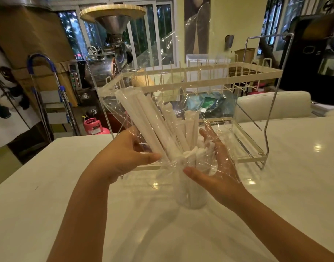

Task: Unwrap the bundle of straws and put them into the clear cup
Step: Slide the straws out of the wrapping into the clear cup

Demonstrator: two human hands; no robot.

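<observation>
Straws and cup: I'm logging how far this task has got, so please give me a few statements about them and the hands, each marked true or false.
1. The straws are paper-wrapped and white. True.
2. The clear cup lies on its side. False: it stands upright on the white table.
3. The left hand grips the clear wrap and straws from the left side. True.
4. The right hand rests flat on the table. False: it is raised beside the cup, fingers spread behind the wrap.
5. The dish rack stands in front of the cup. False: it stands behind it.
</observation>
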